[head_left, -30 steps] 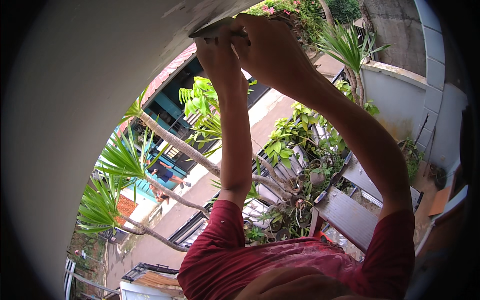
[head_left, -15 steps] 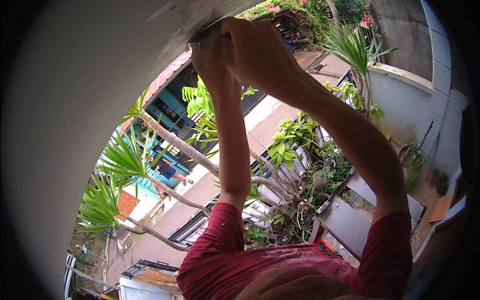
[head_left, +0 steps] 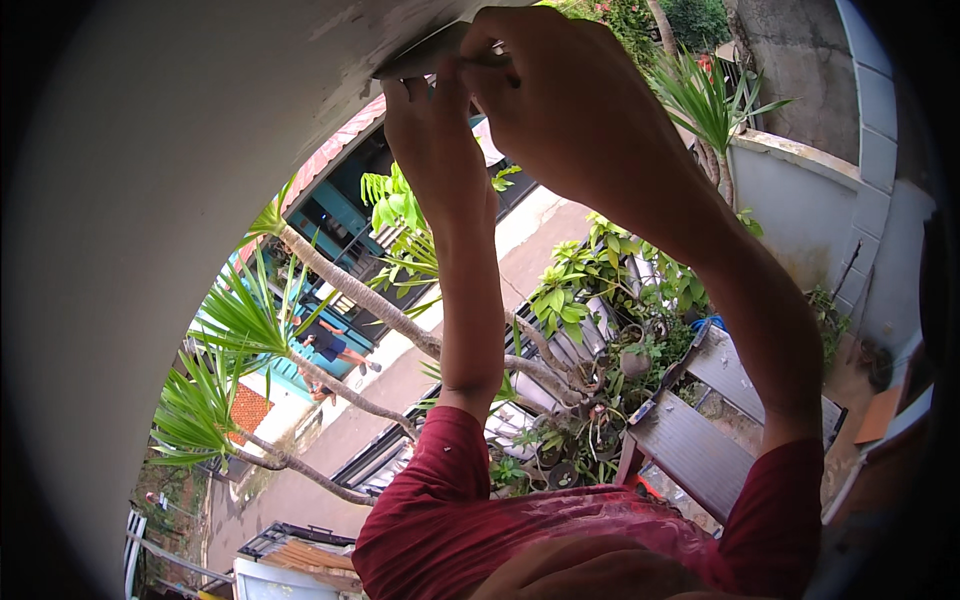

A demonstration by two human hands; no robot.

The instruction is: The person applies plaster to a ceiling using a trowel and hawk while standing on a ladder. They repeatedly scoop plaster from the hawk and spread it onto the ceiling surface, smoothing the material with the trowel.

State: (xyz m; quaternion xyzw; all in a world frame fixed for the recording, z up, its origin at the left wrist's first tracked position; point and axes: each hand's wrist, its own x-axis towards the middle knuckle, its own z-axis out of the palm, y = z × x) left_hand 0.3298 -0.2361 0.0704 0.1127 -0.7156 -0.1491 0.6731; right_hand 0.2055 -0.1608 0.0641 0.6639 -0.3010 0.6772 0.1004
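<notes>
Both my arms reach up to the underside of a pale painted slab, where the paint looks patchy and scraped. A thin, dark flat scraper blade lies against its edge. My right hand is closed round the blade's right end, with bent fingers and thumb pinching. Below the blade my left hand is closed, its fingertips pressed to the blade's lower edge close to the right hand's fingers. The blade's handle, if it has one, is hidden by the right hand.
Below me are ribbed metal platform steps, several potted plants and a fence. Spiky-leaved branches rise on the left. A grey wall stands at the right. Beyond the fence, a person is on the road.
My right hand has shifted up and to the right, apart from the left hand, so more of the blade shows. My left hand has moved slightly right.
</notes>
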